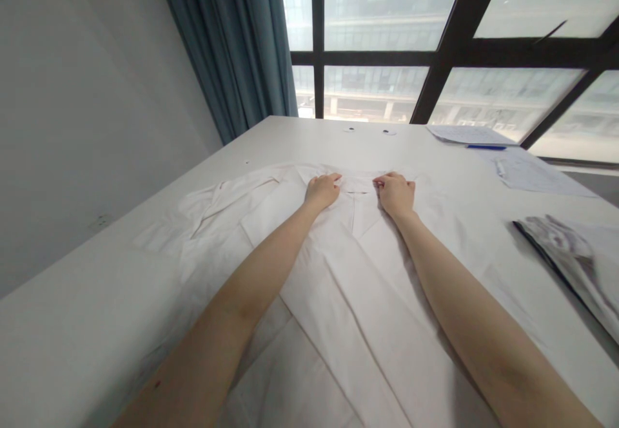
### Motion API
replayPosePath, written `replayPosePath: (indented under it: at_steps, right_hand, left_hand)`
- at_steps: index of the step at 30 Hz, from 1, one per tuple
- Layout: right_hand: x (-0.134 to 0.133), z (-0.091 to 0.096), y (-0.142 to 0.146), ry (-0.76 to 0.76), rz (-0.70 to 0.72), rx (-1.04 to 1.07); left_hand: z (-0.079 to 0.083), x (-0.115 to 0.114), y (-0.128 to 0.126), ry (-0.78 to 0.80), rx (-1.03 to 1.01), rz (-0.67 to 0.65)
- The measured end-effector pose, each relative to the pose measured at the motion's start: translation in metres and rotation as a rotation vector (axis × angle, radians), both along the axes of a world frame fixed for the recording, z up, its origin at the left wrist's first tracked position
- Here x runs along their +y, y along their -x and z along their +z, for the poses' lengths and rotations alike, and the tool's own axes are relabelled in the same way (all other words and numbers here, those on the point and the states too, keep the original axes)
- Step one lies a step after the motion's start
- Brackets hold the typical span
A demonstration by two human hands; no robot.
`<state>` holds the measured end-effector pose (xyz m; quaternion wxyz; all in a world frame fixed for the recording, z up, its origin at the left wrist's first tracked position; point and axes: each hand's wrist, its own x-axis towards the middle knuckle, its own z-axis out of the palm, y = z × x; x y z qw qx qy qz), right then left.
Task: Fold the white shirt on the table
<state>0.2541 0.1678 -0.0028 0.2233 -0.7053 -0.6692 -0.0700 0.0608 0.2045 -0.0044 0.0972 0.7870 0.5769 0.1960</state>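
A pale pink shirt [338,273] lies spread flat on a white table [97,305], its collar at the far end. Both my arms reach out over it. My left hand [322,190] rests on the left side of the collar with its fingers curled and pinching the fabric. My right hand [396,193] is closed on the right side of the collar in the same way. Between the two hands the collar band [356,185] shows. One sleeve [203,212] lies folded out to the left.
Papers [527,170] and a blue pen [486,147] lie at the far right. A dark patterned cloth [565,247] sits at the right edge. Two small round objects [367,131] lie near the window. A blue curtain [232,41] hangs at the back left beside a wall.
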Motion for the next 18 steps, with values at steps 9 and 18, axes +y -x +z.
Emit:
replayPosePath:
  at_steps: [9,18]
  right_hand:
    - [-0.013,0.010,0.015,0.109,0.018,-0.224]
    - [-0.007,-0.001,0.016,0.267,-0.015,-0.245]
  left_hand:
    - [-0.004,0.002,0.001,0.079,0.158,-0.063]
    - [-0.002,-0.002,0.001,0.114,0.246,-0.079]
